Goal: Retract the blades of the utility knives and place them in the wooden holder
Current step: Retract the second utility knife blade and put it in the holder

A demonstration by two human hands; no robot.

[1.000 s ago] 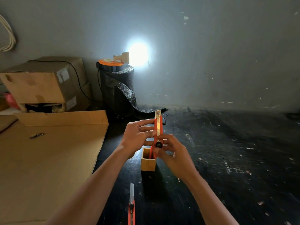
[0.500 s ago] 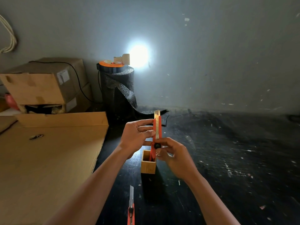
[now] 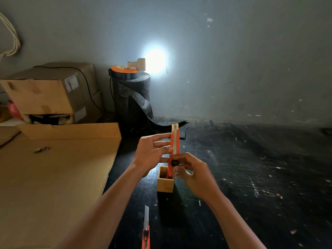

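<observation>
Both hands' grip [image 3: 177, 159] on upright knife [image 3: 174, 144]

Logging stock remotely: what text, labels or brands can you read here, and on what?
None is legible.
White label on the upper brown cardboard box: print too blurred.
White label on the lower cardboard box: too blurred.
Held orange utility knife: no marking seen.
</observation>
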